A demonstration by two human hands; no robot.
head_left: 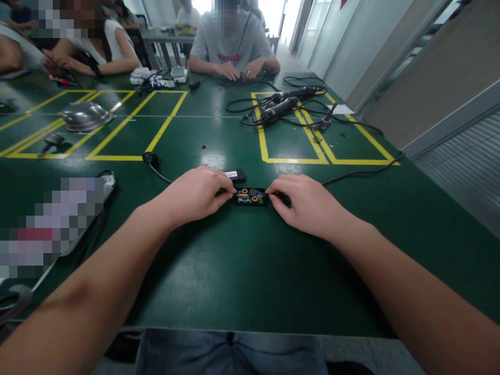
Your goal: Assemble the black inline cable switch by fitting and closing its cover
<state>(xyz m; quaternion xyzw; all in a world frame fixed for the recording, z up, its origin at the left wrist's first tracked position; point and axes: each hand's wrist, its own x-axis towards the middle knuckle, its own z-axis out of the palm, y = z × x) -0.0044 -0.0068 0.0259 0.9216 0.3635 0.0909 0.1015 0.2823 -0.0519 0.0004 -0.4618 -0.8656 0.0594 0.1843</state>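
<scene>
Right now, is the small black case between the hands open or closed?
Open: the black case has no cover over its top, so copper coils and other parts show from above.

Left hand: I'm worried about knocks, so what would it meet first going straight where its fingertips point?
The left hand would likely meet the open black case first; it sits right by one end, though contact is unclear.
</scene>
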